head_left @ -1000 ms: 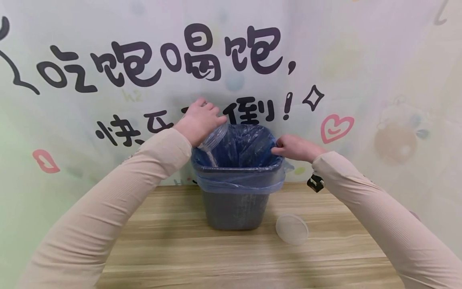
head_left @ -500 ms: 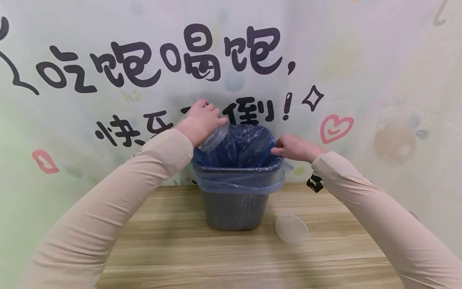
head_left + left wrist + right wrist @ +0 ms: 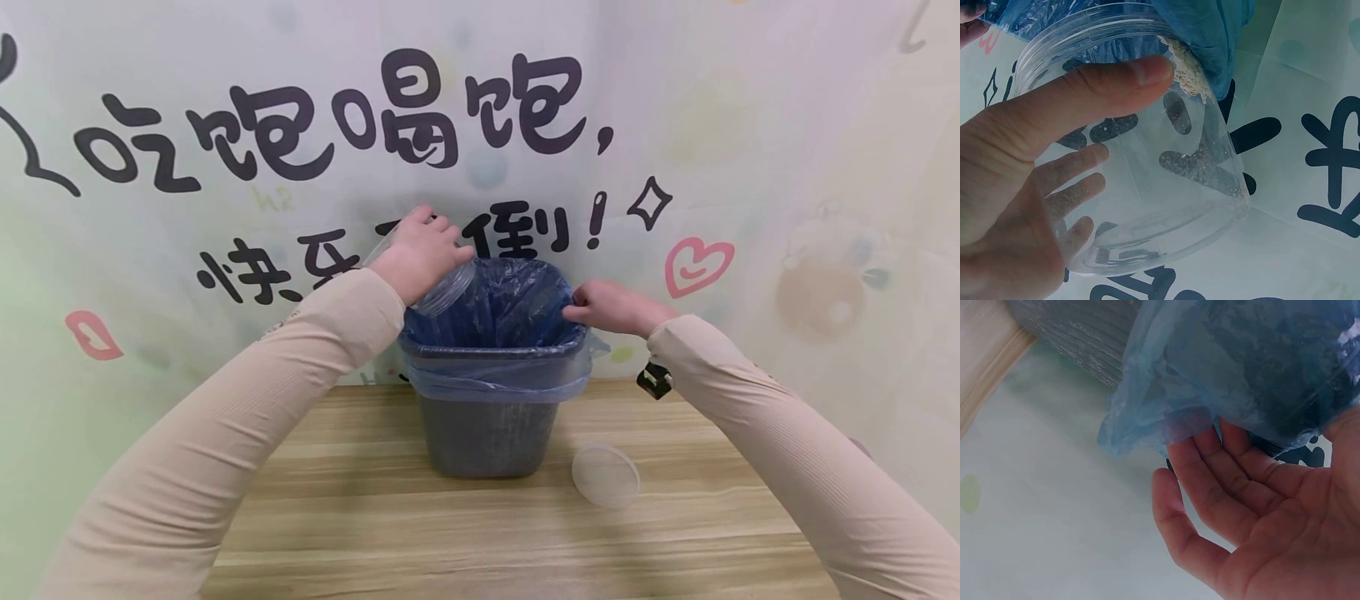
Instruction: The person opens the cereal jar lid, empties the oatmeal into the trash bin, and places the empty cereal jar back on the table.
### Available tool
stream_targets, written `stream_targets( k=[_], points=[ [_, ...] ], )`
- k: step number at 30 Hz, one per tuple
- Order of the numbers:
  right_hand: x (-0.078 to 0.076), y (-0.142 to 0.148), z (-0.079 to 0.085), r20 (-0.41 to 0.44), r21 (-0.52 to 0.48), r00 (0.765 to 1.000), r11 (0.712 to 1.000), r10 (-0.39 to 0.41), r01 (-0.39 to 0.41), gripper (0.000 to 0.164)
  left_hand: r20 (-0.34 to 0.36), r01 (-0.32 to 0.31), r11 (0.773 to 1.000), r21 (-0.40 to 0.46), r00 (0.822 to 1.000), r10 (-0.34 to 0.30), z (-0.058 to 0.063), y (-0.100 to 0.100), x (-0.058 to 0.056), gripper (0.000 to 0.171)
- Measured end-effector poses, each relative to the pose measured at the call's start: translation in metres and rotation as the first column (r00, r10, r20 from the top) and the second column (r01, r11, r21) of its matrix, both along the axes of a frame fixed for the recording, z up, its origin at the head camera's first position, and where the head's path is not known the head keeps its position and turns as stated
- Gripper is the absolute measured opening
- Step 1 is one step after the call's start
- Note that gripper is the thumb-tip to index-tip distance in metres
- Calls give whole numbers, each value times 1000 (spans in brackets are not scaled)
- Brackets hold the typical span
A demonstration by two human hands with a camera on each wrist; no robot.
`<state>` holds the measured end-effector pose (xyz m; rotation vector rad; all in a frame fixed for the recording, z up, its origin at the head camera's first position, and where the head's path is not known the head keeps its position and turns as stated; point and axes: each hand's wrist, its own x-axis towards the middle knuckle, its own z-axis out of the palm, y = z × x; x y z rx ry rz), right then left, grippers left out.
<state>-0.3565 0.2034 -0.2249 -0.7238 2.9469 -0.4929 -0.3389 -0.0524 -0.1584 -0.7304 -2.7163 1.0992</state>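
Note:
My left hand (image 3: 423,254) grips a clear plastic jar (image 3: 1147,169), its thumb along the near side and the fingers round the far side. The jar lies tipped, mouth down over the left part of a grey trash can (image 3: 487,437). In the left wrist view, some pale, grain-like stuff (image 3: 1188,72) clings inside by the mouth. A blue trash bag (image 3: 517,300) lines the can and folds over its rim. My right hand (image 3: 618,307) holds the can's right rim through the bag, with fingers curled under the bag's outer fold (image 3: 1147,406).
On the wood-grain table (image 3: 337,517), a round translucent lid (image 3: 606,476) lies to the right in front of the can. A pale wall cloth (image 3: 750,150) with black lettering hangs close behind. A small black device (image 3: 655,381) shows below the right sleeve.
A pale stream ran from the jar into the can a second ago; none shows now. The left hand and jar have tipped slightly more. The right hand, can and lid stay put.

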Motion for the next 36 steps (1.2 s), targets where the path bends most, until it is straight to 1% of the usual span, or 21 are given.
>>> stream_targets(
  k=[6, 10, 21, 31, 36],
  points=[
    [0, 1, 0, -8, -3, 1000, 1000, 8, -8, 31, 2, -20, 1000, -13, 1000, 20, -2, 3, -2, 57],
    [0, 2, 0, -10, -10, 1000, 1000, 7, -7, 30, -2, -24, 999, -22, 1000, 24, -2, 5, -1, 51],
    [-1, 2, -1, -12, -15, 1000, 1000, 5, -5, 30, -4, -18, 999, -32, 1000, 18, -2, 6, 1, 54],
    [-1, 1, 0, 1, -9, 1000, 1000, 0, 0, 30, -14, -9, 1000, -29, 1000, 8, -3, 7, 0, 47],
    [0, 1, -1, 2, -8, 1000, 1000, 5, -5, 30, -12, -13, 999, -36, 1000, 13, -6, 8, -1, 50]
  ],
)
